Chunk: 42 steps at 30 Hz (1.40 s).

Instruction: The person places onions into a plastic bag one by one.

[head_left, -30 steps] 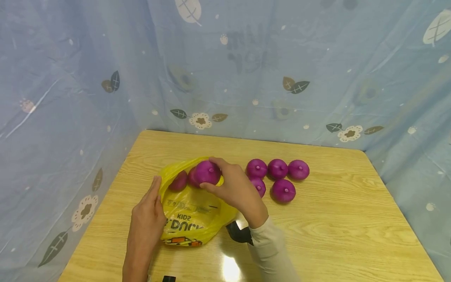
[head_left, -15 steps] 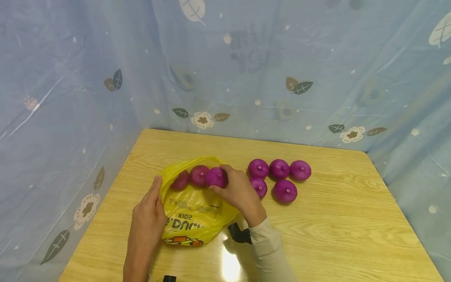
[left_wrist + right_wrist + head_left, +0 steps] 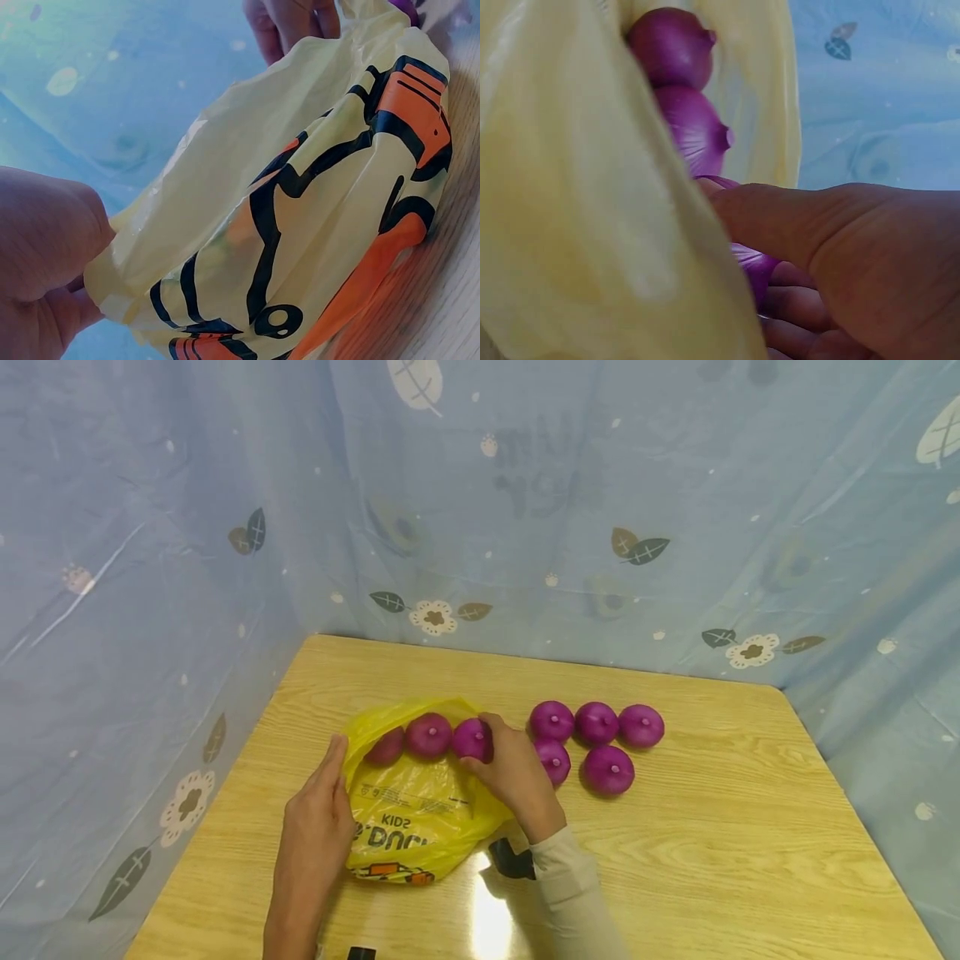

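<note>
"Purple caught my eye first: a smooth, round purple onion with a pale stub [image 3: 471, 739], in the right hand [image 3: 521, 777]. Where exactly was it?"

"Inside the mouth of the thin yellow plastic bag with black and orange print [image 3: 457, 839], at one o'clock, taking twelve as towards the blue printed curtain [image 3: 525, 527]. The thumb lay over it and the other fingers curled beneath, spread about as wide as the onion itself."

"And the left hand [image 3: 318, 818]?"

"At nine o'clock, its fingers narrow, pinching the rim so that the mouth gaped."

"Which step did you take that for?"

"Setting an onion into the bag. Two more already lay in there: a dark purple onion [image 3: 387, 748] at eleven and a brighter purple onion [image 3: 429, 736] at twelve. Five loose purple onions [image 3: 597, 723] sat outside, between two and three, on the pale wood-grain counter [image 3: 712, 827]."

"So what did the next move call for?"

"In my judgement, a gentle release: thumb lifted first, then the hand backed out towards four o'clock without dragging the thin rim, with the left pinch firm. Whether the onion's weight was on the bag yet, I couldn't tell."
</note>
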Each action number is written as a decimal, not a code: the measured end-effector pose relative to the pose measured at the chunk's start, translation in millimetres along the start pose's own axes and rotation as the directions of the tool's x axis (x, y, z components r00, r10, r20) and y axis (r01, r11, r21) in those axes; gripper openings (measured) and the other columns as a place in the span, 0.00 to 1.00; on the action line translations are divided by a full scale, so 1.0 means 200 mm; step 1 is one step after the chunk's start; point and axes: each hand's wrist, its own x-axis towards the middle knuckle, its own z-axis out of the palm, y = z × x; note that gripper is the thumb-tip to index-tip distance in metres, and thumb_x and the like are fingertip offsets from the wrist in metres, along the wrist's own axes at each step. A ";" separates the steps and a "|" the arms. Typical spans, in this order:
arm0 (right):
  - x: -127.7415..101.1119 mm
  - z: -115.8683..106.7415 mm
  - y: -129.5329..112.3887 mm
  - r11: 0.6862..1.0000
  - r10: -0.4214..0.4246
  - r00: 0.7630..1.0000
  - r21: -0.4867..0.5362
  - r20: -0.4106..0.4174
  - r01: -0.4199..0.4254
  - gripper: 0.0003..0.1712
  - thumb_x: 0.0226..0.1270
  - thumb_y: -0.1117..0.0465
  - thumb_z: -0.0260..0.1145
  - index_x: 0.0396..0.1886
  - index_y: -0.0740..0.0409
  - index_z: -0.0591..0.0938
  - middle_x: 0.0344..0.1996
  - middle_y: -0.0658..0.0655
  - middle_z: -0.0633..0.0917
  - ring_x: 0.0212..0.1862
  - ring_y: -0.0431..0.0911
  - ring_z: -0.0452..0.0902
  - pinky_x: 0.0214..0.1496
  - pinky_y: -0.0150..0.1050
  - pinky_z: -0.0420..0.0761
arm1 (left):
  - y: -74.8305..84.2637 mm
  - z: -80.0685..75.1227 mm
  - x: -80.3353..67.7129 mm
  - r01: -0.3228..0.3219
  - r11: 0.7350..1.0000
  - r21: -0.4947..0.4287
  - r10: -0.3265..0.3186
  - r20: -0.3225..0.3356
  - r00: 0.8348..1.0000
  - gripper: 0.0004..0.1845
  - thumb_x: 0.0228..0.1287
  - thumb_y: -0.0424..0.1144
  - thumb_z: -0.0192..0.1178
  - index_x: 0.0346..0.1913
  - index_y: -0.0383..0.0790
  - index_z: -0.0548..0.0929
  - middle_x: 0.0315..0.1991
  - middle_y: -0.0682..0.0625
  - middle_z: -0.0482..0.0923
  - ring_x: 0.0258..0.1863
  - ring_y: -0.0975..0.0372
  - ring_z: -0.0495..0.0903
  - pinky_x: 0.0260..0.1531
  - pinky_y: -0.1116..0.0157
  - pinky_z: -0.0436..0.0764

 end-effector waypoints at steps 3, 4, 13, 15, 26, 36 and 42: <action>0.00 0.02 0.01 1.000 0.009 1.000 -0.005 -0.001 -0.009 0.41 0.65 0.57 0.81 0.73 0.64 0.75 0.60 0.68 0.86 0.61 0.61 0.84 0.68 0.53 0.83 | 0.00 0.00 0.00 -0.007 1.000 0.002 0.007 0.003 1.000 0.31 0.80 0.23 0.50 0.82 0.39 0.65 0.78 0.43 0.67 0.73 0.44 0.72 0.67 0.42 0.76; 0.00 0.02 0.02 1.000 0.010 1.000 -0.005 -0.001 -0.010 0.41 0.65 0.57 0.81 0.73 0.64 0.75 0.60 0.68 0.86 0.61 0.61 0.84 0.68 0.53 0.83 | 0.00 0.00 0.00 -0.009 1.000 0.003 0.009 0.003 1.000 0.31 0.80 0.23 0.50 0.82 0.39 0.65 0.78 0.43 0.66 0.73 0.44 0.71 0.67 0.42 0.76; 0.01 0.06 0.03 1.000 0.021 1.000 0.008 -0.006 -0.021 0.40 0.66 0.58 0.80 0.74 0.62 0.74 0.61 0.68 0.85 0.62 0.61 0.83 0.69 0.54 0.82 | -0.01 0.00 0.00 -0.036 0.999 0.008 0.036 -0.009 0.999 0.31 0.79 0.21 0.50 0.81 0.38 0.65 0.78 0.41 0.67 0.72 0.44 0.72 0.66 0.44 0.76; 0.01 0.06 0.03 1.000 0.025 1.000 0.006 -0.006 -0.025 0.40 0.66 0.59 0.80 0.74 0.63 0.74 0.61 0.68 0.85 0.62 0.61 0.83 0.68 0.54 0.82 | -0.01 0.00 0.00 -0.039 0.999 0.009 0.039 -0.010 0.999 0.31 0.79 0.22 0.50 0.81 0.37 0.66 0.77 0.41 0.67 0.73 0.44 0.72 0.66 0.44 0.76; 0.02 0.08 0.02 0.999 0.033 0.999 -0.013 -0.013 -0.033 0.42 0.65 0.58 0.80 0.75 0.61 0.74 0.61 0.69 0.85 0.61 0.63 0.83 0.67 0.56 0.82 | -0.01 0.00 0.00 -0.038 0.999 0.009 0.038 -0.014 0.999 0.30 0.80 0.23 0.50 0.81 0.38 0.66 0.77 0.42 0.67 0.72 0.44 0.72 0.66 0.45 0.76; -0.02 -0.04 0.01 1.000 0.010 0.999 -0.008 -0.032 -0.010 0.42 0.70 0.52 0.77 0.78 0.59 0.71 0.36 0.61 0.88 0.31 0.52 0.83 0.46 0.46 0.89 | -0.01 0.00 0.01 -0.043 0.999 0.013 0.043 -0.016 0.999 0.30 0.81 0.23 0.50 0.81 0.38 0.66 0.77 0.42 0.67 0.72 0.44 0.72 0.66 0.44 0.76; -0.07 -0.15 0.02 0.999 -0.014 0.995 0.044 -0.102 0.018 0.38 0.74 0.49 0.73 0.78 0.57 0.73 0.35 0.63 0.87 0.40 0.61 0.87 0.46 0.53 0.90 | 0.00 0.00 0.01 -0.033 0.999 0.016 0.033 -0.011 0.999 0.30 0.80 0.23 0.50 0.81 0.38 0.66 0.78 0.43 0.67 0.72 0.44 0.72 0.67 0.43 0.76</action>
